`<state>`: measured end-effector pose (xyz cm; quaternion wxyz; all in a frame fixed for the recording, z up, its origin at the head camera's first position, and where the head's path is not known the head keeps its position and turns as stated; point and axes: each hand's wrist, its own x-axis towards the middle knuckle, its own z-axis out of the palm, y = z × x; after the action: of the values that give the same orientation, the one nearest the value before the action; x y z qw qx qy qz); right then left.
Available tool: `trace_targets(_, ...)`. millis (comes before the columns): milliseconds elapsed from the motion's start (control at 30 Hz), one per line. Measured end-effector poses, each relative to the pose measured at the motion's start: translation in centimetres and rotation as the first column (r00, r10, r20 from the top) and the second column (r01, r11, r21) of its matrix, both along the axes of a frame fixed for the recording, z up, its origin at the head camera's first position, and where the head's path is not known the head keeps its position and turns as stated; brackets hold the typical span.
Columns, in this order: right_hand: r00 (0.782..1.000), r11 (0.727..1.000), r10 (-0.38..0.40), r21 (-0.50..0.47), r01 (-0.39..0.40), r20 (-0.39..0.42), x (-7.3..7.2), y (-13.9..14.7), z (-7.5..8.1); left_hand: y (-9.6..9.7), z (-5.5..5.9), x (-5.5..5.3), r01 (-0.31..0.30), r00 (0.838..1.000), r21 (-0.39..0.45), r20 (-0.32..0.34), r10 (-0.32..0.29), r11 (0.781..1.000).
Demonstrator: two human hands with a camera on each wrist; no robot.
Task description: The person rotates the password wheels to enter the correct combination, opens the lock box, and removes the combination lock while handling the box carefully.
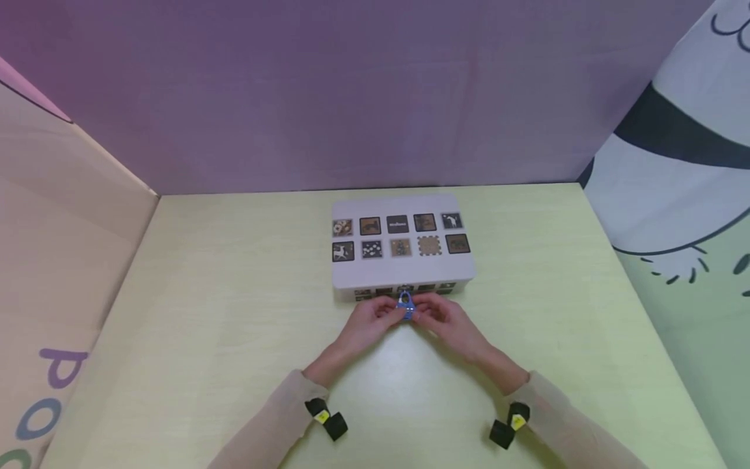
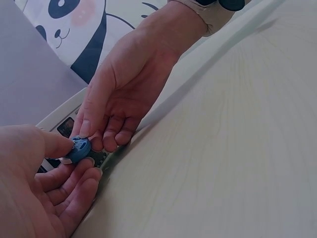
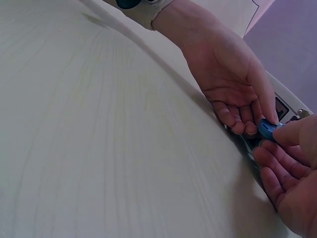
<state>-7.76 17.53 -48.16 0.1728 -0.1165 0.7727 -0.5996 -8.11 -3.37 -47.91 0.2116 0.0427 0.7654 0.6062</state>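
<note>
Nearest: two pale sleeves (image 1: 266,423), each cuff bearing a black wrist unit (image 1: 336,426) with a yellow patch. Forearms angle inward over the pale, wood-grained table (image 1: 234,326).

Next: left hand (image 1: 366,324) and right hand (image 1: 452,329), meeting just in front of the box (image 1: 404,268). Both grasp the same item, a small blue lock (image 1: 406,309) with a loop on its far end. Left fingers: thumb and forefinger pinch one side of it. Right fingers: the same on the opposite side. Remaining fingers of both loosely bent.

Lock sits between the hands, near the middle of the box's front face; whether it touches that face cannot be told.

Beyond: the box, white, closed, long side toward the person, flat on the table. Two rows of five square pictures on its lid; more on its front.

Farthest: purple wall (image 1: 328,98) along the table's back edge. Right panel (image 1: 697,189) carries a panda drawing; left panel (image 1: 53,228), coloured letters.
</note>
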Motion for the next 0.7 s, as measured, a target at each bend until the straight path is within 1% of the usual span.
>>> trace_targets(300,1.000,1.000,-0.008,-0.007,0.008,0.010,0.17,0.00,0.14,0.12,-0.27,0.03,-0.004,1.000,0.020,-0.005,0.004,1.000)
trace_targets(533,1.000,1.000,-0.006,-0.008,0.006,0.007,0.19,0.02,0.15,0.03,-0.20,0.02,0.015,1.000,-0.012,-0.024,-0.015,1.000)
trace_targets(700,1.000,1.000,-0.004,-0.012,0.004,0.014,0.16,-0.06,0.20,-0.15,-0.18,0.00,0.028,0.999,-0.025,-0.026,-0.029,0.999)
